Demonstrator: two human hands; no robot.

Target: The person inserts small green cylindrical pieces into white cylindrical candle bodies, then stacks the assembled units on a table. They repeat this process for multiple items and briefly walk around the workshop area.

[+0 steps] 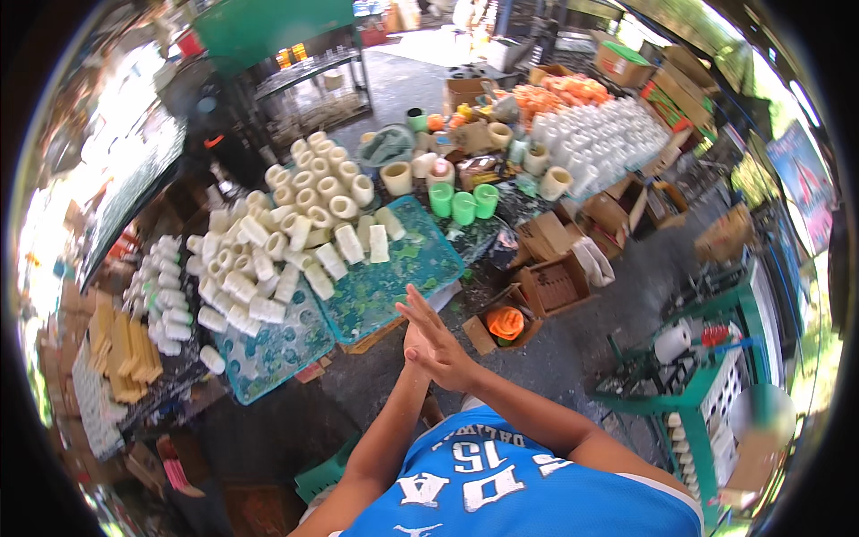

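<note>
My right hand (447,360) is pressed against my left hand (415,344) in front of my chest, with nothing visible between them. The right fingers are stretched out, pointing away from me. Most of my left hand lies behind the right one, and what shows of it looks flat. Just beyond them is a teal tray (420,259) with green stains. Cream hollow cylinders (309,196) are heaped on its far left side and further left. A few white cylinders (378,243) stand upright on the tray.
A second teal tray (268,358) lies to the left, near yellow bars (125,353). Green cups (463,208) and rows of white pieces (599,134) stand beyond on the right. Cardboard boxes (557,285) sit on the floor; a green metal rack (689,403) stands at right.
</note>
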